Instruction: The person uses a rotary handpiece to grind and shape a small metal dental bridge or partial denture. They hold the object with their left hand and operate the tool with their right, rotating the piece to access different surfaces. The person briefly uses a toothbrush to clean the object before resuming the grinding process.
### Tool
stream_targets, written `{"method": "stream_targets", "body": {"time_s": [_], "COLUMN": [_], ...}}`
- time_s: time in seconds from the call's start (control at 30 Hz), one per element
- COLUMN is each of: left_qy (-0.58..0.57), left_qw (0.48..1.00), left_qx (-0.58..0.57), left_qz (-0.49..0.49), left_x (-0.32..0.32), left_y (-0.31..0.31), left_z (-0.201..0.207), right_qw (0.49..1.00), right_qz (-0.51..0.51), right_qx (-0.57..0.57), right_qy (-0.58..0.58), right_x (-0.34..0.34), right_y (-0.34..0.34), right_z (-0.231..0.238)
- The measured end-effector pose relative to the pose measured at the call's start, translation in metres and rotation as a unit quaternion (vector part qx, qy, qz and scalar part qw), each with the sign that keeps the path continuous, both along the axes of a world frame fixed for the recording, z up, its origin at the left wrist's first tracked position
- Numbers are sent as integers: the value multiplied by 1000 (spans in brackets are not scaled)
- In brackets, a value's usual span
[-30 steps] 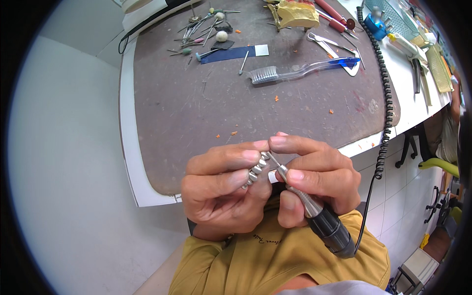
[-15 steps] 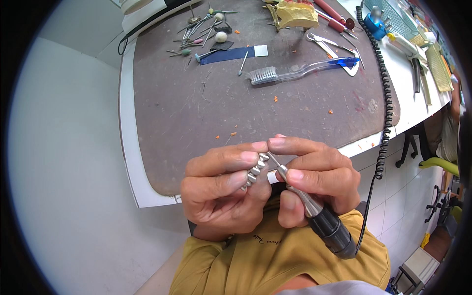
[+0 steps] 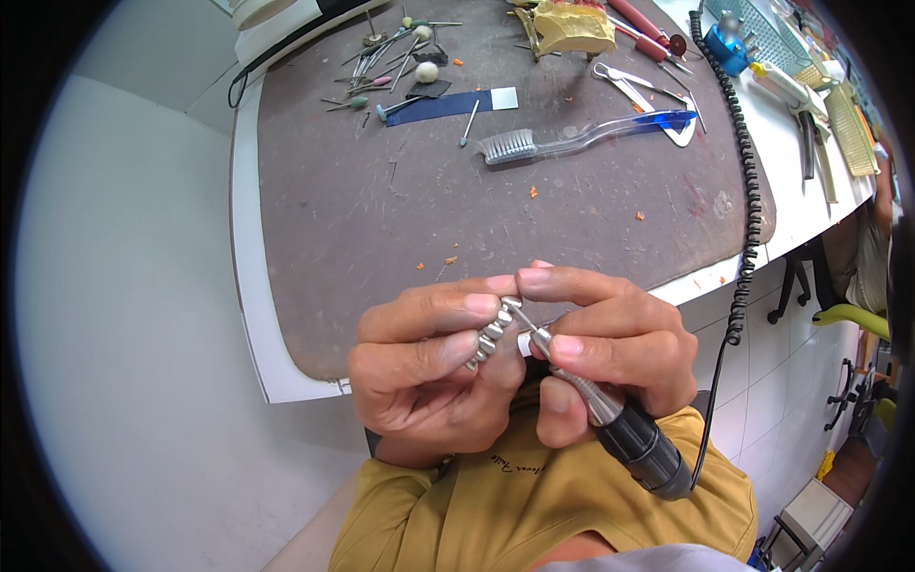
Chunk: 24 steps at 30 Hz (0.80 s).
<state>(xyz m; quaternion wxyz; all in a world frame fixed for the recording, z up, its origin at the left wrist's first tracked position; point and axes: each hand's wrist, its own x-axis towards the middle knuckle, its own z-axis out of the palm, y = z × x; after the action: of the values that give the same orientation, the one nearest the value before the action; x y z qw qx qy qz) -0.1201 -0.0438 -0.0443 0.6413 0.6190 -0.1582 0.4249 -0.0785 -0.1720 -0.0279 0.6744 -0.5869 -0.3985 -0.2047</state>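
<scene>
1. We pinch a small row of metal teeth [image 3: 490, 336] in our left hand [image 3: 429, 381], thumb and fingers closed tight around it, just near the edge of the dark mat [image 3: 381, 219].
2. Our right hand [image 3: 610, 348] grips a handheld grinder [image 3: 620, 429] like a pen, fingers clenched on its silver neck; its thin tip meets the far end of the metal piece.
3. Compared with half a second and a second ago, almost nothing has shifted: both hands keep the same hold and the tip stays on the same spot, so we judge the fine grinding is continuing steadily.
4. Far on the mat lie a toothbrush [image 3: 572, 138], a blue strip [image 3: 448, 105] and small burs [image 3: 381, 67]. A coiled cord [image 3: 748, 210] runs down the right.
</scene>
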Motion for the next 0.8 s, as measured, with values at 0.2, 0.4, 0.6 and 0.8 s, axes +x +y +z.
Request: {"method": "stream_targets", "body": {"time_s": [0.2, 0.4, 0.6, 0.8], "left_qy": [31, 66, 65, 59], "left_qw": [998, 982, 979, 981], "left_qx": [-59, -159, -170, -163], "left_qz": [-18, -82, -94, -84], "left_x": [1, 1, 2, 1], "left_y": [-5, -3, -2, -2], "left_z": [7, 10, 12, 11], "right_qw": [999, 1000, 999, 999], "right_qz": [-18, -18, -29, -27], "right_qx": [26, 3, -6, -15], "right_qy": [9, -9, -12, -10], "right_x": [-2, -1, -1, 0], "right_y": [3, 2, 3, 2], "right_z": [-2, -2, 0, 2]}}
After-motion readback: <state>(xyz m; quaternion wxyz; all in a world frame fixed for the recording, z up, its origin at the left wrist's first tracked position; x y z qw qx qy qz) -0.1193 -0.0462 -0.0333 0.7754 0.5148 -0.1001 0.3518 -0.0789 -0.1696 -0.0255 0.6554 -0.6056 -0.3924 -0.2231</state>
